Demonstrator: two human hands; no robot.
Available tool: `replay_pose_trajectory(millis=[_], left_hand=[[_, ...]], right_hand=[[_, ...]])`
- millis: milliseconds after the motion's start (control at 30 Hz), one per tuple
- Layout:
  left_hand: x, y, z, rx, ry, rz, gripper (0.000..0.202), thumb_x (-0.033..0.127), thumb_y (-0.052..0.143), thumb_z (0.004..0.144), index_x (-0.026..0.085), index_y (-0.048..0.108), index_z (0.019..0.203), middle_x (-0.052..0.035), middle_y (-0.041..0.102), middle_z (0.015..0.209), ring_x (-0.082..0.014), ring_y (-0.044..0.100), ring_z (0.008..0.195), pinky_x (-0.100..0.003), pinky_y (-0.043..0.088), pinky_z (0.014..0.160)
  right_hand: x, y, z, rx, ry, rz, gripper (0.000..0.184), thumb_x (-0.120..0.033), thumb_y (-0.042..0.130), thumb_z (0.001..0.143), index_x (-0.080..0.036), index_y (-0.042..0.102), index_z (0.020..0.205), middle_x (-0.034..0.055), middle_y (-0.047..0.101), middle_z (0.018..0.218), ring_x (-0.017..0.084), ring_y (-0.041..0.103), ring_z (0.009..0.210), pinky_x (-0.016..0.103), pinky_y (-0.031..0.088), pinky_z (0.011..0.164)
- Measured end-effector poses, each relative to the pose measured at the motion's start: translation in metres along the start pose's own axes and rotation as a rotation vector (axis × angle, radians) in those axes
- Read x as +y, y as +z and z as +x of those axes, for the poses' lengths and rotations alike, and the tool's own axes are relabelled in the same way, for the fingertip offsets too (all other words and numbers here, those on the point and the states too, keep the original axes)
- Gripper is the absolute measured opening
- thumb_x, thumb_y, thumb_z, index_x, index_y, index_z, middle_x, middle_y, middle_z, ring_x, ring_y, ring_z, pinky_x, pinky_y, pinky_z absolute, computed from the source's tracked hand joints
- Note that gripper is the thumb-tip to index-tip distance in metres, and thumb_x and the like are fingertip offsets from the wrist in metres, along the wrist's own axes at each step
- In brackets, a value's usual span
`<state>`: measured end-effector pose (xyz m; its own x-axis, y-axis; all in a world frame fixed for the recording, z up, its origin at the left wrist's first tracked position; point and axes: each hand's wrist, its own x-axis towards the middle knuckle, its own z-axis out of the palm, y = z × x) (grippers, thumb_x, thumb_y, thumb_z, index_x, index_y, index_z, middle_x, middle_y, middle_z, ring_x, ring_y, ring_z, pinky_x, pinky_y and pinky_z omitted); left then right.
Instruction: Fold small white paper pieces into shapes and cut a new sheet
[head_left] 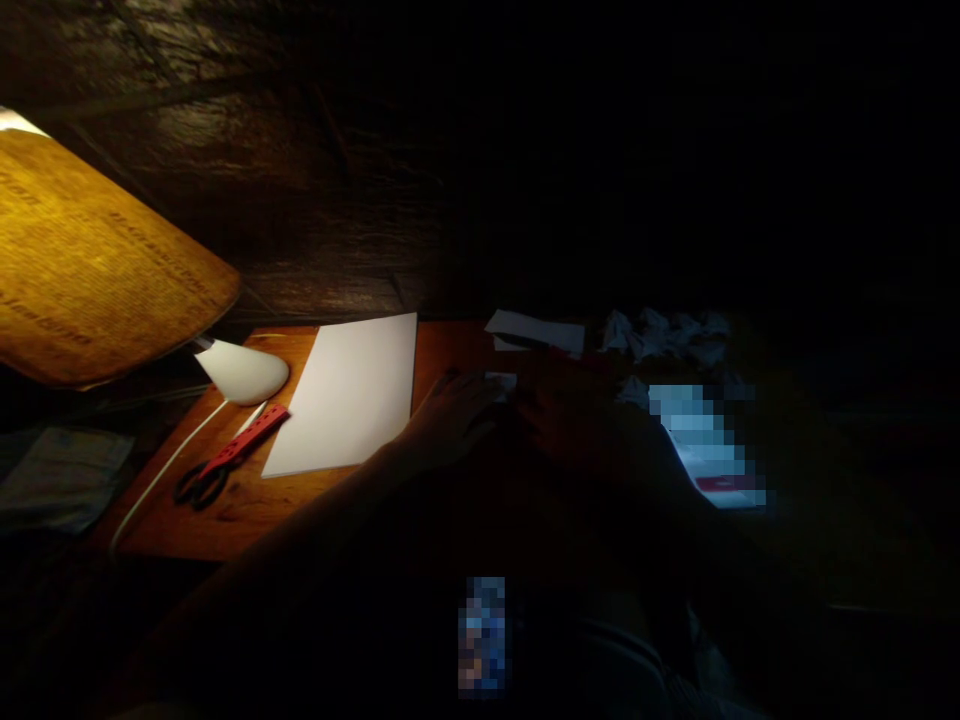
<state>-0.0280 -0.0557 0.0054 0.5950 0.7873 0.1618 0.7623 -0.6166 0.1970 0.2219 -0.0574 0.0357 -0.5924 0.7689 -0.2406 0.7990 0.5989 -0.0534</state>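
The scene is very dark, lit only at the left. My left hand (454, 415) rests on the wooden table (247, 500) with its fingers bent over a small white paper piece (501, 383); the grip is unclear. My right hand (562, 415) is a dim shape just to the right, its fingers lost in shadow. A blank white sheet (345, 395) lies left of my left hand.
Red-handled scissors (229, 455) lie left of the sheet, beside a white lamp base (244, 372) with its cord. An amber lampshade (97, 270) fills the left. Paper scraps (536, 332) and crumpled paper (664, 335) lie at the back, a lit screen (709, 445) to the right.
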Motion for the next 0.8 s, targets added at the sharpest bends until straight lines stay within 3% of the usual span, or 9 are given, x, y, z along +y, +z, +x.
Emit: replay_pose_trajectory(millis=[167, 333, 433, 600, 800], left_hand=[[-0.001, -0.001, -0.014, 0.003, 0.017, -0.014, 0.066, 0.049, 0.063, 0.111, 0.023, 0.048, 0.17, -0.0149, 0.055, 0.176, -0.0372, 0.047, 0.167, -0.062, 0.039, 0.138], [-0.001, -0.002, -0.006, -0.006, 0.044, -0.118, 0.058, 0.034, 0.061, 0.11, 0.022, 0.052, 0.166, -0.0151, 0.058, 0.172, -0.0331, 0.056, 0.161, -0.056, 0.049, 0.133], [0.0, 0.0, -0.006, -0.011, 0.032, -0.145, 0.061, 0.037, 0.065, 0.109, 0.018, 0.051, 0.166, -0.0192, 0.057, 0.173, -0.036, 0.058, 0.159, -0.056, 0.052, 0.131], [0.0, 0.002, -0.008, -0.029, 0.039, -0.151, 0.073, 0.046, 0.067, 0.108, 0.016, 0.044, 0.171, -0.0221, 0.051, 0.177, -0.0399, 0.052, 0.164, -0.059, 0.048, 0.133], [-0.002, -0.004, -0.001, -0.031, 0.022, -0.134, 0.064, 0.048, 0.069, 0.107, 0.021, 0.057, 0.163, -0.0183, 0.061, 0.168, -0.0397, 0.061, 0.152, -0.06, 0.051, 0.127]], right_hand=[[-0.011, -0.006, -0.003, -0.002, 0.034, 0.065, 0.058, -0.031, 0.054, 0.113, -0.022, 0.054, 0.171, 0.0221, 0.063, 0.161, 0.037, 0.072, 0.133, 0.044, 0.06, 0.103], [-0.012, -0.023, -0.006, -0.034, 0.02, 0.121, 0.047, -0.036, 0.059, 0.113, -0.021, 0.066, 0.156, 0.017, 0.073, 0.146, 0.032, 0.074, 0.125, 0.039, 0.057, 0.101], [-0.01, -0.03, -0.006, -0.052, 0.024, 0.145, 0.04, -0.035, 0.062, 0.112, -0.021, 0.071, 0.149, 0.0153, 0.075, 0.142, 0.031, 0.075, 0.125, 0.038, 0.056, 0.101], [-0.004, -0.027, -0.004, -0.039, -0.022, 0.185, 0.04, -0.032, 0.064, 0.11, -0.019, 0.073, 0.147, 0.0165, 0.076, 0.145, 0.032, 0.076, 0.126, 0.039, 0.056, 0.102], [-0.001, -0.016, 0.0, 0.076, 0.01, 0.236, 0.046, -0.037, 0.066, 0.109, -0.023, 0.07, 0.153, 0.0151, 0.078, 0.147, 0.035, 0.076, 0.127, 0.044, 0.056, 0.105]])
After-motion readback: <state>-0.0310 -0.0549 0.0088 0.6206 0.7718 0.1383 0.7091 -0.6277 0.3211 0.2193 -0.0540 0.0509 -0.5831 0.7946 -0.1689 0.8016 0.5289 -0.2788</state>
